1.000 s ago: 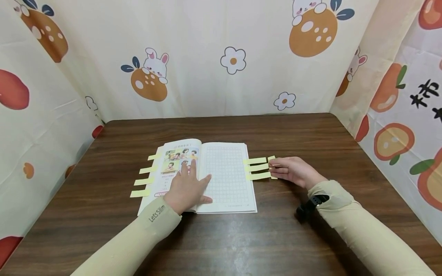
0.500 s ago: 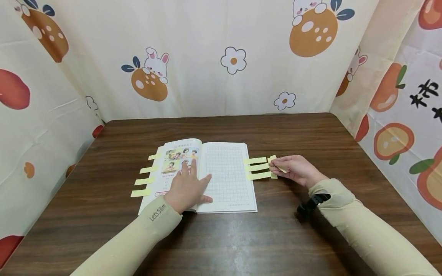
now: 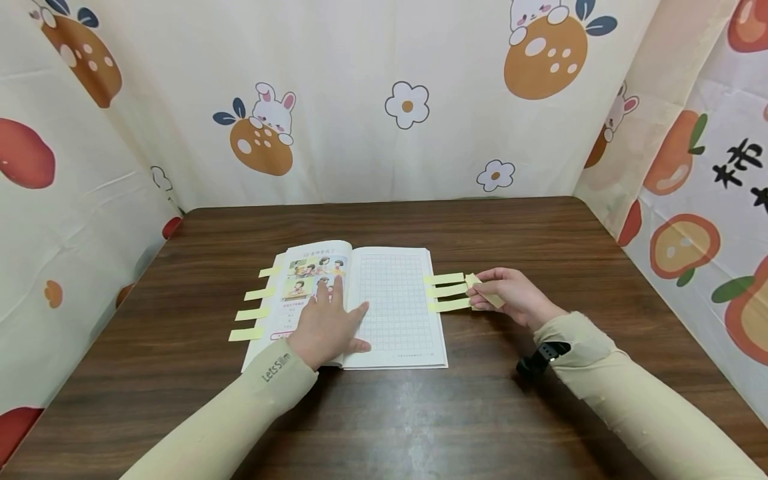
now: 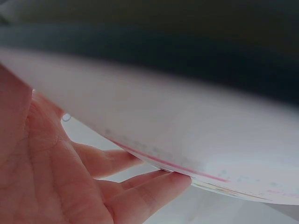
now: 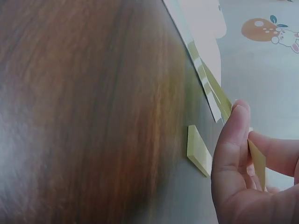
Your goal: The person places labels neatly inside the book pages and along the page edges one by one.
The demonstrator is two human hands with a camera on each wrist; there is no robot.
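Note:
An open book (image 3: 396, 340) lies on the table, a picture page on the left and a grid-lined page on the right. My left hand (image 3: 327, 327) rests on the left page with fingers spread; in the left wrist view its fingers (image 4: 154, 193) touch the page. My right hand (image 3: 516, 297) is just right of the book. Between thumb and fingers it pinches a yellow sticky note strip (image 3: 493, 297), seen edge-on as a sticky note strip (image 5: 258, 165) in the right wrist view. A small sticky note pad (image 5: 198, 151) lies on the table beside the fingers, partly covered in the head view.
Three yellow tabs (image 3: 450, 291) stick out from the right page edge, and several more yellow tabs (image 3: 246, 335) from the left edge. The brown wooden table (image 3: 384, 427) reaches back to a printed curtain (image 3: 348, 153).
The strip between my right fingers has come further into view, tilting up and to the right off the pad. My left hand stays in place on the page.

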